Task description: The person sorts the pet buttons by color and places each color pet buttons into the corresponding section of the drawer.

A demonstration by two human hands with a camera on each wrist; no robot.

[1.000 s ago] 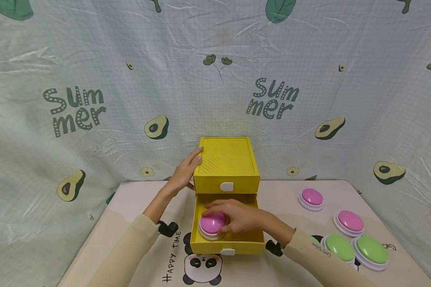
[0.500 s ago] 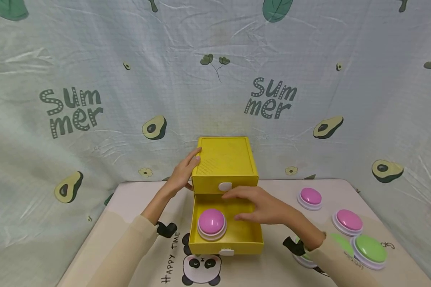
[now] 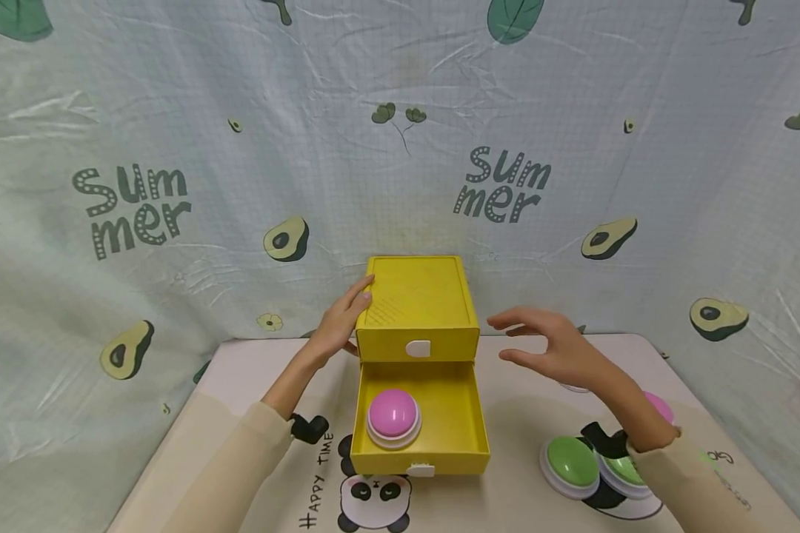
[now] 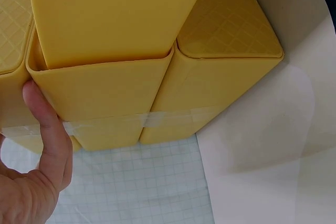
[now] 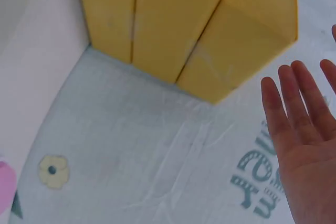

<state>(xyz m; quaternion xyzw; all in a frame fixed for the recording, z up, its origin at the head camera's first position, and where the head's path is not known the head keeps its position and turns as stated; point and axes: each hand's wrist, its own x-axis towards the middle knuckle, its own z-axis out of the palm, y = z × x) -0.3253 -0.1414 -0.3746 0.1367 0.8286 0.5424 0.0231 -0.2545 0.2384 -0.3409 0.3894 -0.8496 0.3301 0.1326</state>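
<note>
A yellow drawer unit (image 3: pixel 418 292) stands against the back cloth, with an open drawer (image 3: pixel 421 464) jutting out under its top one. Inside, at the left, sits a pink dome button (image 3: pixel 392 414) on a white base. My left hand (image 3: pixel 335 326) rests along the unit's left side, its fingertips at the top edge; the left wrist view shows one straight digit (image 4: pixel 50 129) pressing the yellow wall. To the right of the unit my right hand (image 3: pixel 552 346) hovers above the table, holding nothing. Its fingers (image 5: pixel 299 103) are stretched and spread in the right wrist view.
Green dome buttons (image 3: pixel 572 463) lie on the table at the right, partly behind the right wrist. A pink button (image 3: pixel 658 406) shows beyond that forearm, and a white button base (image 3: pixel 575 388) peeks out under the hand. The printed cloth (image 3: pixel 400 178) hangs close behind the unit.
My right hand has let go of the pink button in the drawer, lifted out and moved right, past the unit's side. The button stays in the drawer. My left hand keeps its place.
</note>
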